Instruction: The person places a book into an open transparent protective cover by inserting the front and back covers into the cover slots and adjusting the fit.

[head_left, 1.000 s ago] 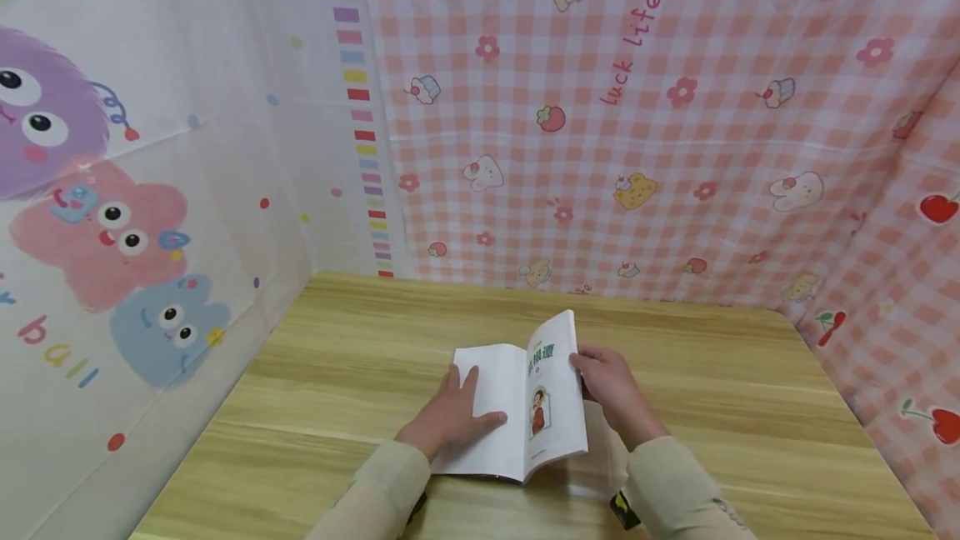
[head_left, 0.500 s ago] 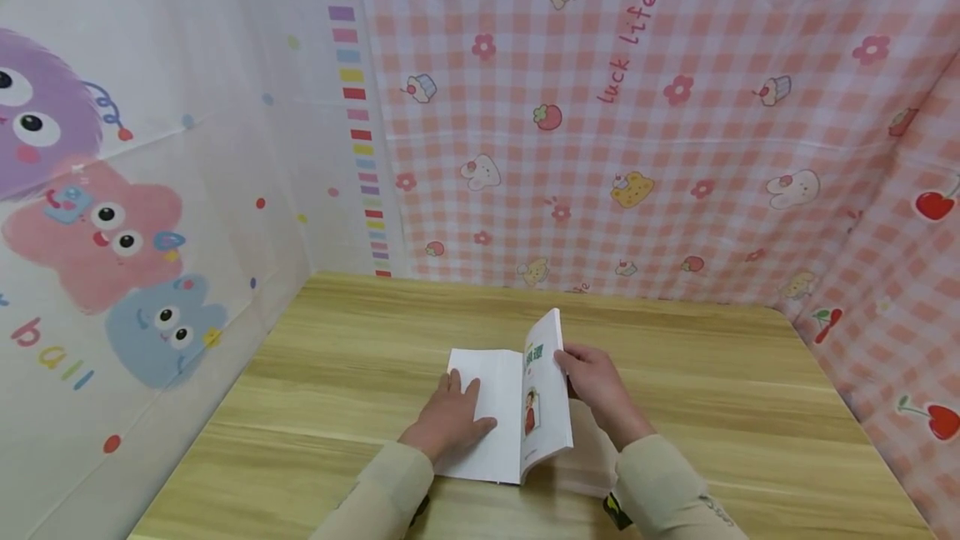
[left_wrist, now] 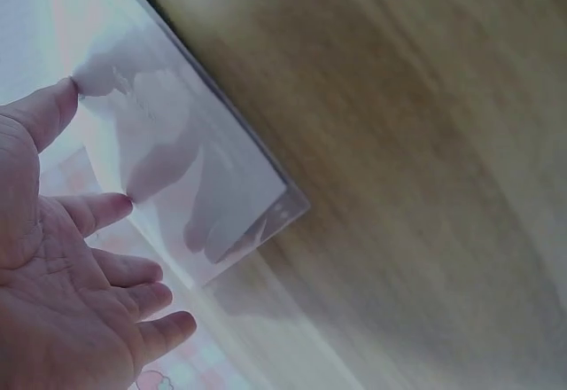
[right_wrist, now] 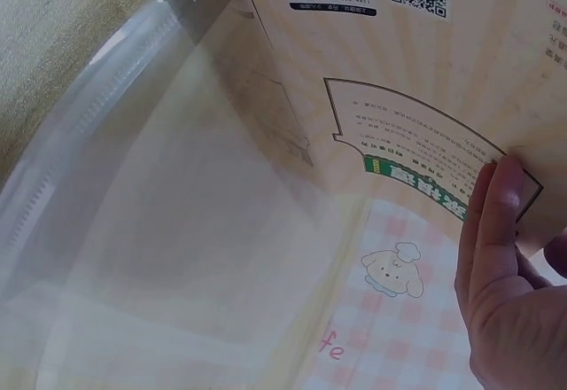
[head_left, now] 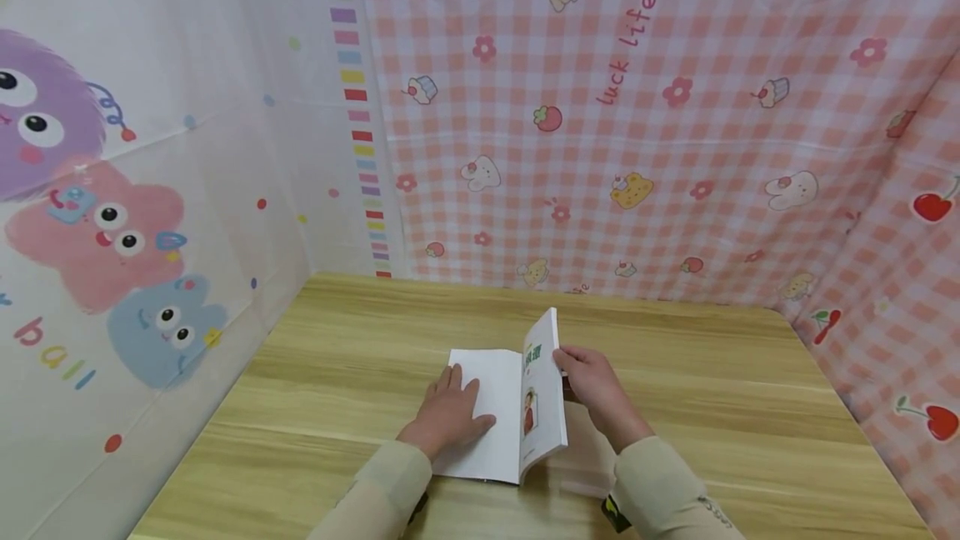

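A thin book point(head_left: 543, 407) stands spread on the table, its right block of pages raised almost upright, with green lettering and a small picture on the first page. My left hand point(head_left: 447, 419) rests with spread fingers on the white inside point(head_left: 498, 415) of the left cover. A clear plastic book cover wraps that side, its corner point(left_wrist: 288, 206) showing in the left wrist view. With thumb and fingers my right hand point(head_left: 596, 382) grips the pages and back cover point(right_wrist: 434, 62) at the outer edge. Under the raised back cover, the other clear plastic flap point(right_wrist: 195, 230) lies loose.
The wood-grain table point(head_left: 720, 407) runs to cartoon cloths on the left, back and right point(head_left: 637, 140). A small dark and yellow-green object point(head_left: 617, 513) shows beside the right sleeve. Another dark item point(head_left: 417, 510) peeks out by the left sleeve.
The raised pages and back cover have swung a little left, more upright, with my right hand moving along. My left hand stays on the left cover.
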The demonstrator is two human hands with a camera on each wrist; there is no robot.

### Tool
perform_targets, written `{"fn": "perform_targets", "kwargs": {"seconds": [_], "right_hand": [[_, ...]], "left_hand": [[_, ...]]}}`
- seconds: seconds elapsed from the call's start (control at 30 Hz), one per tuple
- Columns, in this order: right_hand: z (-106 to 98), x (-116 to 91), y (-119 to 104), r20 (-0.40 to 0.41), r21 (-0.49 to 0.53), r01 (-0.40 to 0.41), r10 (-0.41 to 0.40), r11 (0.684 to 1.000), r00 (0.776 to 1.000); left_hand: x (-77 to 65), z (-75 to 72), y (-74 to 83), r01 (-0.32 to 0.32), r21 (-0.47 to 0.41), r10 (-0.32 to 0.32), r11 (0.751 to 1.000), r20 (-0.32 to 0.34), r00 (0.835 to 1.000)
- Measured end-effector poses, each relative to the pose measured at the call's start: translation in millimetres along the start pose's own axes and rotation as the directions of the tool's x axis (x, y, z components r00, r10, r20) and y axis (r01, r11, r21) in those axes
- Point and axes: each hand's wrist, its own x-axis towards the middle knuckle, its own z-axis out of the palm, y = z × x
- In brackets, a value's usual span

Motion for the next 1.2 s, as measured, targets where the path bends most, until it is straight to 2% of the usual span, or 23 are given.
{"fn": "perform_targets", "kwargs": {"seconds": [0.37, 0.53, 0.67, 0.83, 0.97, 1.2], "right_hand": [[0.2, -2.2, 2.6, 0.021, 0.004, -0.013, 0.013, 1.000, 1.000], [1.1, -1.7, 3.8, 0.023, 0.006, -0.010, 0.010, 1.000, 1.000], [2.0, -1.4, 4.1, 0.035, 0.010, -0.004, 0.004, 1.000, 0.999], [2.2, -1.4, 5.2, 0.051, 0.026, 0.011, -0.012, 1.000, 0.999], [1.9, -2.0, 6.0, 0.058, 0.049, 0.016, -0.018, 0.999, 0.998], [1.6, -2.0, 6.8, 0.040, 0.035, -0.008, 0.006, 0.999, 0.999]], "left_hand": [[2.2, -11.8, 13.5, -0.103, 0.015, 0.104, 0.995, -0.083, 0.991], [2.9, -18.3, 21.4, -0.172, -0.065, 0.165, 0.983, -0.108, 0.980], [2.5, -20.9, 26.4, -0.223, -0.152, 0.205, 0.963, -0.123, 0.971], [5.0, -22.4, 32.3, -0.304, -0.209, 0.268, 0.929, -0.184, 0.946], [5.3, -25.5, 35.4, -0.323, -0.263, 0.269, 0.909, -0.219, 0.938], [3.4, -35.7, 32.1, -0.257, -0.336, 0.156, 0.906, -0.299, 0.942]]}}
